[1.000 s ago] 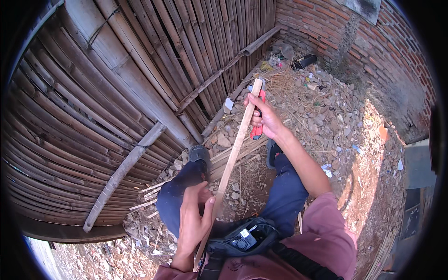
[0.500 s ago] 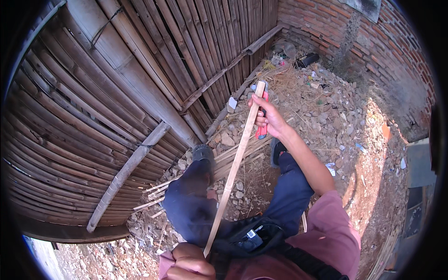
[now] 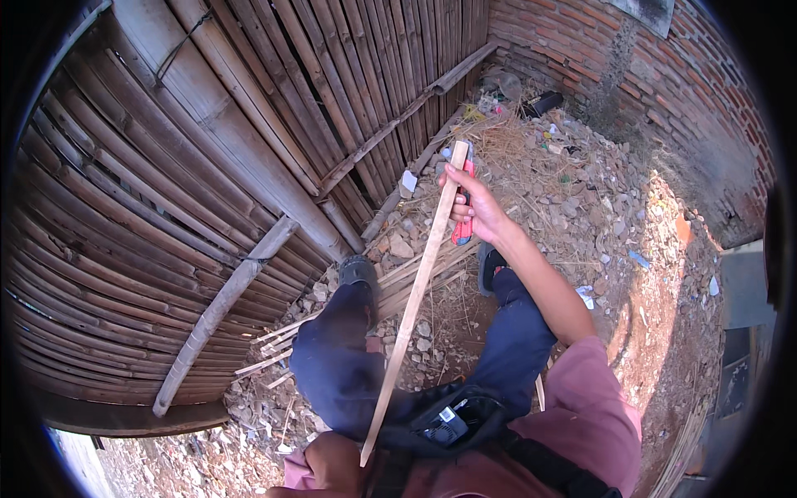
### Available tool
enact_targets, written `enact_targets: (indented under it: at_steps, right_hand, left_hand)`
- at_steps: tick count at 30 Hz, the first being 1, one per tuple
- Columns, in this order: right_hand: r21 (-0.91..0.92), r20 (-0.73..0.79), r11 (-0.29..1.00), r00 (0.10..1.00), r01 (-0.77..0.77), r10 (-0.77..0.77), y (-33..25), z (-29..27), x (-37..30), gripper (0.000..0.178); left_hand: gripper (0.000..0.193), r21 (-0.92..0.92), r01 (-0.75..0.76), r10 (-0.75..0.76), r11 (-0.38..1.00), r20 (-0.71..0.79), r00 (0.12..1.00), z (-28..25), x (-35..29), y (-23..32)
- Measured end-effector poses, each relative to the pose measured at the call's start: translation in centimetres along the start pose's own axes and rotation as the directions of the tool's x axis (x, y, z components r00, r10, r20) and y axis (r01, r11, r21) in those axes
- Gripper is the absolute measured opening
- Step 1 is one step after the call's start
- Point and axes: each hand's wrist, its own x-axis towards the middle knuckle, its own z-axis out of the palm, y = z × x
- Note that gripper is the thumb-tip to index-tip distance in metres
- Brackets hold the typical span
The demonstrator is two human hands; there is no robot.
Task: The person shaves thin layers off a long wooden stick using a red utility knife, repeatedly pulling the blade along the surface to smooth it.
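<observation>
My right hand [image 3: 484,214] is closed around a long, pale bamboo strip [image 3: 418,299] near its far end, with the thumb on top of it. The same hand holds a red utility knife [image 3: 462,233] against the strip; the fingers cover its middle, and I cannot tell whether its blade is out. The strip slants down toward my body, its near end free beside my bent left arm [image 3: 334,461]. My left hand is out of the picture at the lower edge.
More split strips [image 3: 415,278] lie on the rubble between my shoes. A bamboo wall [image 3: 207,141] rises on the left, a brick wall [image 3: 573,50] at the far right. Stones and litter [image 3: 573,203] cover the ground. A dark open pouch [image 3: 452,423] sits at my waist.
My left hand has left the strip's near end and dropped out below the lower edge. The right hand still holds the strip and the knife in nearly the same place.
</observation>
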Motion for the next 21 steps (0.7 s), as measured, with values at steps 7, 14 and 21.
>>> enact_targets:
  at_steps: [7, 14, 21]
  right_hand:
    - [0.114, 0.106, 0.993, 0.994, 0.027, -0.039, -1.5, 1.6, -0.7, 0.043]
    - [-0.081, 0.050, 0.980, 0.983, 0.180, -0.176, -3.6, 5.3, -1.5, 0.042]
    - [-0.183, -0.026, 0.936, 0.950, 0.300, -0.310, -7.7, 6.8, -0.8, 0.051]
  left_hand:
    - [0.067, 0.467, 0.404, -0.462, 0.786, 0.010, 0.887, -5.9, 1.3, -9.9]
    - [0.073, 0.977, 0.167, -0.947, 0.132, 0.075, 0.313, -9.1, -1.4, -15.3]
    - [0.035, 0.935, 0.340, -0.972, 0.095, 0.013, 0.235, -9.4, -0.8, -14.7]
